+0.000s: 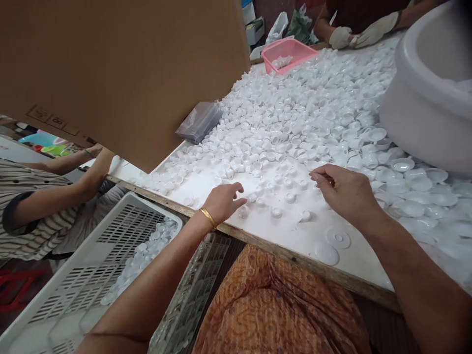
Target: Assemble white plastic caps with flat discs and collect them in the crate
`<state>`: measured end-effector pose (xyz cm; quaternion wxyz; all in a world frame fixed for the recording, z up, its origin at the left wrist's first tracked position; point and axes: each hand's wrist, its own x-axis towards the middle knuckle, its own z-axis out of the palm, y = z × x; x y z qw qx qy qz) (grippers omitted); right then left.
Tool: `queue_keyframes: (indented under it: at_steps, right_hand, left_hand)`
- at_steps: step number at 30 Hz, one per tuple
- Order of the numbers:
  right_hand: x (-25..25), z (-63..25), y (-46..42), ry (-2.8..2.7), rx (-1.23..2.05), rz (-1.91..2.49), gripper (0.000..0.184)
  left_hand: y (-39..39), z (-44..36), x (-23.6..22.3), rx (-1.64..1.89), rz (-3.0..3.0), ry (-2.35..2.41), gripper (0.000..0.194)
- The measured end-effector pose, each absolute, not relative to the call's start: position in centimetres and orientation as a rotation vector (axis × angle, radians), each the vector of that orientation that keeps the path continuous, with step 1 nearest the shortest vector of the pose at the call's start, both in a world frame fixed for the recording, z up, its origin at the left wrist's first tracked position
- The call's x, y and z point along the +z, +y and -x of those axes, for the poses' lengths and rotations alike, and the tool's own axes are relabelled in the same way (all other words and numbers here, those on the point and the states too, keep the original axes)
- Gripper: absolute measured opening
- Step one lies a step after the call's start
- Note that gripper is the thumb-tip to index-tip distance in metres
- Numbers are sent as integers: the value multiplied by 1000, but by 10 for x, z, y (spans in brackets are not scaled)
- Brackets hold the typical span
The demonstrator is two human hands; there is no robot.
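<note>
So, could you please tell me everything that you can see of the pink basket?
The pink basket is open-topped, roughly rectangular, and looks like plastic. It stands near the far edge of the table, with some white pieces inside. Many more lie spread up to its near side; whether any touch it is too small to tell. Neither the left hand nor the right hand touches it.

Soft light; glints on white pieces; top-right corner dark.

Gold bangle, patterned orange garment
</note>
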<state>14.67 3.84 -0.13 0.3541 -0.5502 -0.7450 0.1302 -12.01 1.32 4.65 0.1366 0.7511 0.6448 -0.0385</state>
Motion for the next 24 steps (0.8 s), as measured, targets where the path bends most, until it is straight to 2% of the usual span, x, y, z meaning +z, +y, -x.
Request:
queue_keyframes:
  at_steps: [4,9,14,16,20,24]
  right_hand:
    - [-4,-142,37,-1963,363,1385,16]
    - [-7,-141,38,-1974,383,1401,17]
    - [-6,-137,38,-1999,395,1396,19]
    - [-5,-135,37,-2002,395,1401,18]
    - [-4,-137,37,-1996,394,1410,16]
    - [-5,-143,39,-1972,397,1417,15]
  left_hand:
    - [29,110,31,18,-2165,1897,15]
    - [42,117,14,15,-2024,1942,27]
    - [47,129,19,-30,-1977,2044,16]
    - [50,124,22,37,-2051,2087,18]
    - [66,101,21,57,-2460,1909,36]
    - [81,89,16,-102,-2601,1821,28]
